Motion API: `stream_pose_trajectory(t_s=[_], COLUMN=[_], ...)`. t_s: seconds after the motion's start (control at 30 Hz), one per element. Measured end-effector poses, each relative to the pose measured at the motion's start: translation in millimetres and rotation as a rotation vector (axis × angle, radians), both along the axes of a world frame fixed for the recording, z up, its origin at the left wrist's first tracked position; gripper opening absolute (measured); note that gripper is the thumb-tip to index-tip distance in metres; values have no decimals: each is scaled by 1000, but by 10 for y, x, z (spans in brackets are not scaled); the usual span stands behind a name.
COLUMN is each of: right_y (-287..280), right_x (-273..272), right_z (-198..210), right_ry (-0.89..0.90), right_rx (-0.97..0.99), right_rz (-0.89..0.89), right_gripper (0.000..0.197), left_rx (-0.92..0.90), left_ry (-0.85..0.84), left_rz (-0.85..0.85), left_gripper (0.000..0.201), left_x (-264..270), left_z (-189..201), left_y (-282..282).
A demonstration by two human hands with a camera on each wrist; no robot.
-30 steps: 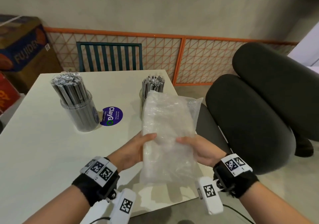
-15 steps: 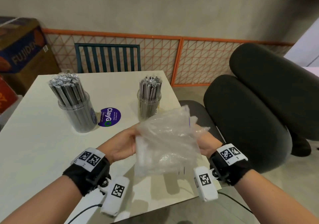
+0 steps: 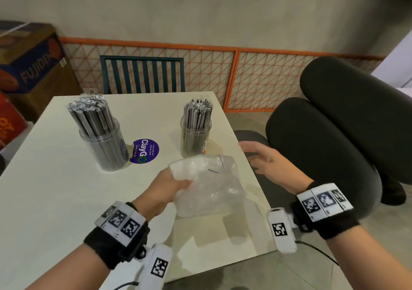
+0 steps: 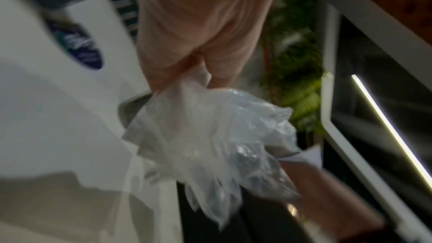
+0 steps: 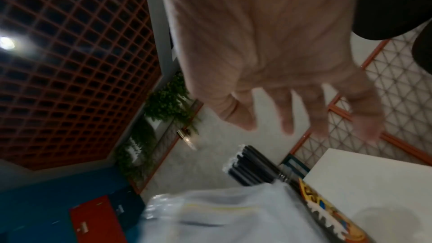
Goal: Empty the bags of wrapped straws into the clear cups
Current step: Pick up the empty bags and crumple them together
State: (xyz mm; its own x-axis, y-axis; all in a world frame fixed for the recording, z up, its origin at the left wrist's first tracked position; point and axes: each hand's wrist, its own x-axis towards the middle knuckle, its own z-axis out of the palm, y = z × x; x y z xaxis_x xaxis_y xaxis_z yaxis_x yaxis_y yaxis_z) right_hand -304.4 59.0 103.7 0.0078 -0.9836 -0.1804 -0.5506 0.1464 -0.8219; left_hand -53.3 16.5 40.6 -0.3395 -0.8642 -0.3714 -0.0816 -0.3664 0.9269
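Note:
A crumpled, empty clear plastic bag (image 3: pixel 207 187) hangs over the table's right front part, gripped by my left hand (image 3: pixel 171 182). The left wrist view shows the same bag (image 4: pixel 210 136) bunched under the curled fingers (image 4: pixel 187 73). My right hand (image 3: pixel 265 162) is off the bag, fingers spread, over the table's right edge; in the right wrist view its fingers (image 5: pixel 287 117) are straight and hold nothing. Two clear cups stand behind: a large cup (image 3: pixel 104 147) at the left and a smaller cup (image 3: pixel 196 140) at the right, both packed with grey wrapped straws.
A round purple sticker (image 3: pixel 145 151) lies on the white table (image 3: pixel 55 200) between the cups. A dark green chair (image 3: pixel 142 73) stands behind the table, black padded seats (image 3: pixel 334 144) to the right, cardboard boxes (image 3: pixel 26 59) at far left, and an orange mesh fence (image 3: pixel 256 80) along the wall.
The bag, held flat and upright between both hands a second ago, was crumpled into a bunch. My right hand has let go and moved right; my left hand keeps the bag.

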Motion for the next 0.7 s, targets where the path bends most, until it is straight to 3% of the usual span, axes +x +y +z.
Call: stream_pose_trajectory(t_s=[0.07,0.17,0.23,0.3,0.4,0.47,0.53,0.6,0.7], right_y=[121,308,366,358,337,367,401,420,441], right_x=[77,369,468,410,178,124,132,140,114], right_z=[11,-103,-239,-320,-420,-426,-451,-474,-461], right_ry=[-23,-83,-105,-248,-758,-946,-999,-1029,-1045], right_rx=[28,130,215,283,353,393,395,408,369], right_rz=[-183,-264,-238,-266,-302,-156,39,107,60], right_gripper=[51,89,107,115,94,69,53,56,46], left_rx=[-172,-422,-413,-289,-69,15,107,164,189], left_ry=[-165,-295,-208,-26,307,472,551,578,530], left_rz=[135,175,151,92,-64,-196,-272,-363,-321], left_gripper=[39,29,31,35,29,30,52,77,79], left_x=[-71,-264,-390,-464,-477,-474,-477,-462,-435], left_z=[6,70,91,104,145,164,121,56,46], left_y=[21,129,179,206,234,250,237,217,194])
